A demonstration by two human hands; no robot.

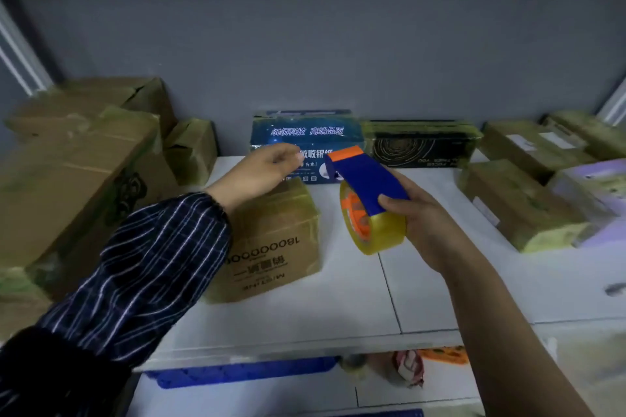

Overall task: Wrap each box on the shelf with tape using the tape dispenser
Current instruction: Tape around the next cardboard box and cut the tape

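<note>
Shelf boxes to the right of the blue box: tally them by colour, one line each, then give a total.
Brown boxes: 3
Black box: 1
Purple box: 1
Total: 5

- One head-worn, wide-angle camera looked forward and down from above the near edge of the white shelf (338, 308).
- It faced the grey back wall (305, 44) on the far side.
- It sat close: the left hand (257, 173) and the right hand (426, 227), gripping the tape dispenser (366, 176), filled the middle.
- Its wide view reached cardboard boxes (67, 173) at the left and right edges.
</note>
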